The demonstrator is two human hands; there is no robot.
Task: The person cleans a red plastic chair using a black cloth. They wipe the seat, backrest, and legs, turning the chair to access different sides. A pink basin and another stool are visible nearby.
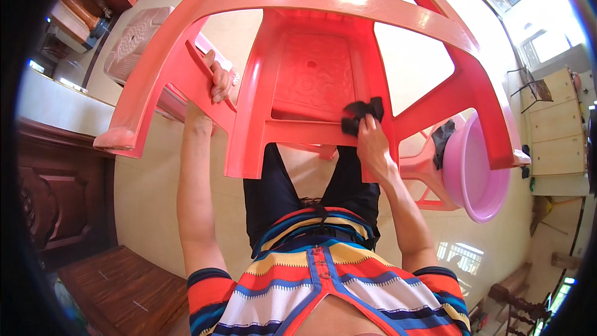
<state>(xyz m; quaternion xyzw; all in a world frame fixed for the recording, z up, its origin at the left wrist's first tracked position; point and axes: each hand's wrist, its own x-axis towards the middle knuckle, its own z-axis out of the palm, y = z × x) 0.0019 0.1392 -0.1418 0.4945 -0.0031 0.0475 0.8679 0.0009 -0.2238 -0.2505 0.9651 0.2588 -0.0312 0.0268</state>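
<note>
A red plastic armchair (326,130) is tipped so that its underside and legs face me, above my lap. My left hand (220,77) grips the chair's side at the left, its fingers curled over an edge. In my right hand (373,137) is a bunched black cloth (361,114), held against the right end of the rail below the seat's underside. The cloth is somewhat blurred. Part of my left hand is hidden behind the chair.
A pink basin (475,168) tilts at the right beside a red plastic stool (422,168) with a dark cloth (442,142) on it. A pink patterned plastic stool (135,46) stands at the upper left. Dark wooden furniture (65,191) lines the left side.
</note>
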